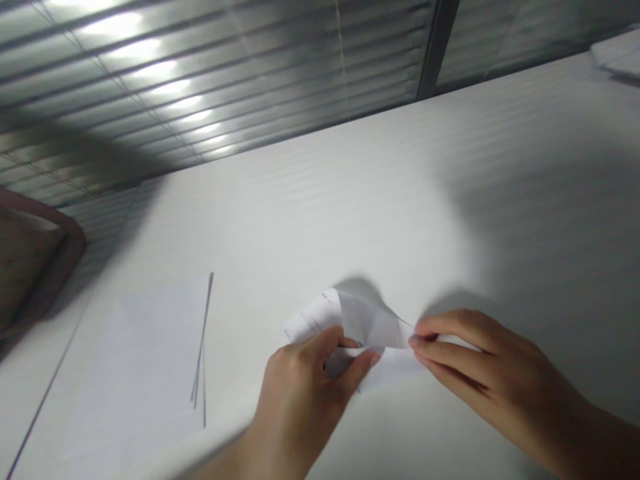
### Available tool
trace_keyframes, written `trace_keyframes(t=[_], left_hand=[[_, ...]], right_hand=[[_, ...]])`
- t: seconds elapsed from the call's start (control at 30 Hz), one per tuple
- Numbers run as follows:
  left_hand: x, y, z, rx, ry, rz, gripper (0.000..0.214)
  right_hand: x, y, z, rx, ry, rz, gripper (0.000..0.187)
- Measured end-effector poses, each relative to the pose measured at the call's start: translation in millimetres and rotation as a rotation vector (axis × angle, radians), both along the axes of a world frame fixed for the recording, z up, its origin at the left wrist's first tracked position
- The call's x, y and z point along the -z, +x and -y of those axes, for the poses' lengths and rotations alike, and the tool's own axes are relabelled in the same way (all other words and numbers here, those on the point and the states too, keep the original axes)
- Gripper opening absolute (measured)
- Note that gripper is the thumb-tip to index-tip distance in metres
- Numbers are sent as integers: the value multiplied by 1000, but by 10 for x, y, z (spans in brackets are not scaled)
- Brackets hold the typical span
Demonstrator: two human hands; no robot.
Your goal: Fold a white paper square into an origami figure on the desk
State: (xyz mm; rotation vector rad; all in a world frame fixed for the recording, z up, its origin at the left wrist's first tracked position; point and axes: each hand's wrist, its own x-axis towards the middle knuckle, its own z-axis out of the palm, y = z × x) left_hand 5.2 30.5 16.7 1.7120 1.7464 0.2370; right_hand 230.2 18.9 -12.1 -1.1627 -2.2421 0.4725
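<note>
Printed sheet (360, 325) bent to a narrow tip between both hands

The left hand (295, 400) clamps the middle of the printed sheet between thumb and fingers, while the fingertips (417, 341) of the right hand (493, 380) pinch its tapering tip. The hands are close together, both closed on the paper, and the sheet sits directly between them, just above the tabletop (400, 200); whether it touches the surface is hard to tell. One end, with small dark print, curls away ahead of the left hand. So far this sheet is the one bent and gathered up. Left of the left hand, a thin stack of paper (150, 353) lies flat and unfolded, its edges slightly fanned. Further left, a brownish padded object (30, 260) rests by the tabletop's edge, and slatted blinds (150, 100) run beyond the hands
</note>
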Motion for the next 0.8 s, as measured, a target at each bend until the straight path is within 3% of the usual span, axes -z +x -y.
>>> trace_keyframes(t=[0.8], left_hand=[[-46,48,-55,-7,-71,-114,26]], right_hand=[[1,30,-49,-79,121,40,22]])
